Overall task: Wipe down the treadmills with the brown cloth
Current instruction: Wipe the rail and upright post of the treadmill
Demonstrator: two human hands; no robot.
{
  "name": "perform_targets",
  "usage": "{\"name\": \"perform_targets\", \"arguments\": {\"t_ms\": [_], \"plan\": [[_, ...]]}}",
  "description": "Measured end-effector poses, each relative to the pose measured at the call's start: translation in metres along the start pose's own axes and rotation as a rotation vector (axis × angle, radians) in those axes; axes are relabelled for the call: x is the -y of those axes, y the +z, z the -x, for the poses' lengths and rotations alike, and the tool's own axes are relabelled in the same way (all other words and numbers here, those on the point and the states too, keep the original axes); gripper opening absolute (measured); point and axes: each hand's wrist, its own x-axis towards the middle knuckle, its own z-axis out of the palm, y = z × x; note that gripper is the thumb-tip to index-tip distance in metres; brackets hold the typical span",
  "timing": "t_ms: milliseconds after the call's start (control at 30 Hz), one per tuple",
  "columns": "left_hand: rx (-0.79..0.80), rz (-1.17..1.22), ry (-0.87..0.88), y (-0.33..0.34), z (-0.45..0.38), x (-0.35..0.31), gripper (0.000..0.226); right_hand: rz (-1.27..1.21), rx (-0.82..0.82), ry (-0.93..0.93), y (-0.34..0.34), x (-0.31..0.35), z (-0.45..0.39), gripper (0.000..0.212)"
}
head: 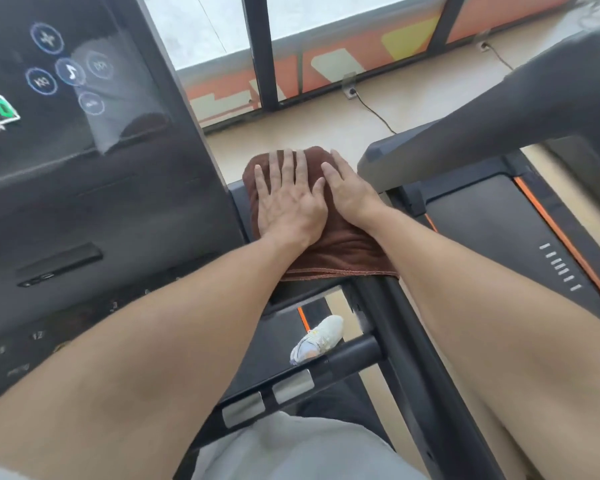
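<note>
- Two hands lie flat on the brown cloth (329, 244), side by side, with straight, released fingers; nothing is grasped.
- The left hand (288, 202) has its fingers (284, 164) spread a little, and their tips reach almost to the far edge of the cloth.
- The right hand (349, 188) has its fingers (340, 161) close together; its thumb touches the thumb side of the left hand.
- Both palms press down on the cloth, and the bare forearms run back from there toward the camera.
- The cloth is draped over the right side rail (392, 327) of the near treadmill, just beside the right edge of the console (94, 188). Its stitched hem hangs at the near side, and its far end folds over the end of the rail.
- The console is dark and glossy, with round blue icons and a small green display near its upper left part.
- Under the rail, a white shoe (321, 337) stands on the deck beside an orange stripe.
- Two silver grip plates (267, 400) sit on the lower handlebar, near the person's grey garment at the bottom edge.
- At the right, a second treadmill (499, 220) is seen with a black belt and an orange line along its edge.
- Beyond it, cables run over the beige floor (291, 133) to sockets below the window frame.
</note>
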Motion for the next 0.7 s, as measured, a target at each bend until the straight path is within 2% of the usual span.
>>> {"name": "perform_targets", "arguments": {"t_ms": [233, 400, 567, 700], "plan": [[0.022, -0.007, 0.017, 0.015, 0.077, -0.014, 0.069, 0.067, -0.011, -0.027, 0.002, -0.023, 0.075, 0.060], [0.004, -0.016, 0.027, 0.023, 0.116, -0.020, 0.069, 0.105, -0.081, -0.024, 0.008, -0.036, 0.116, 0.058], [0.011, -0.040, 0.046, 0.023, 0.114, -0.020, 0.068, 0.186, -0.111, 0.047, 0.011, -0.036, 0.120, 0.056], [0.049, -0.032, 0.111, 0.016, 0.074, -0.013, 0.066, 0.114, -0.062, 0.094, 0.007, -0.033, 0.095, 0.057]]}}
